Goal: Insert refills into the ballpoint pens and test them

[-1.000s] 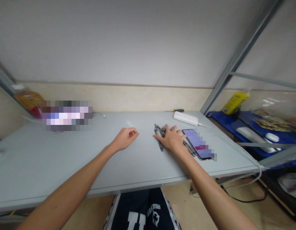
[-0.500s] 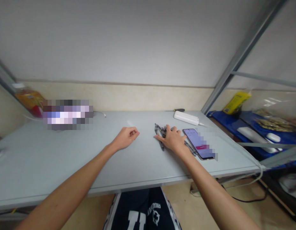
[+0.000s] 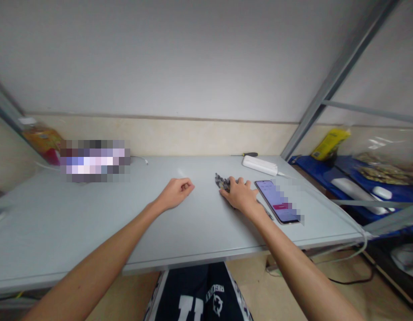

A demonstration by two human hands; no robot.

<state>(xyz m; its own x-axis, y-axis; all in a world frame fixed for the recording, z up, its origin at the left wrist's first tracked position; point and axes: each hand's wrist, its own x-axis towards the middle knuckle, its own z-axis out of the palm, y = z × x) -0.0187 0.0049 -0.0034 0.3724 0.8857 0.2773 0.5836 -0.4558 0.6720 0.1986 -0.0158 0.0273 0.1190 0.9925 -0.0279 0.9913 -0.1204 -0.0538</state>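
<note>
My right hand [image 3: 240,194] rests on the grey table [image 3: 92,218], its fingers curled over a bundle of dark metal tools [image 3: 222,181] whose tips stick out past the fingertips. A phone [image 3: 276,200] with a lit screen lies just right of that hand. My left hand [image 3: 175,191] lies on the table near its middle, curled into a loose fist with nothing in it.
A white power strip [image 3: 260,165] and a small screwdriver [image 3: 248,154] lie at the table's back right. A blurred object [image 3: 94,160] and a snack bag [image 3: 42,140] sit at the back left. To the right, a metal shelf frame [image 3: 327,84] and blue shelf [image 3: 330,176] hold packets.
My right hand's fingers have closed over the metal tools and gathered them in; less of the tools shows beside the hand. My left hand has stayed put.
</note>
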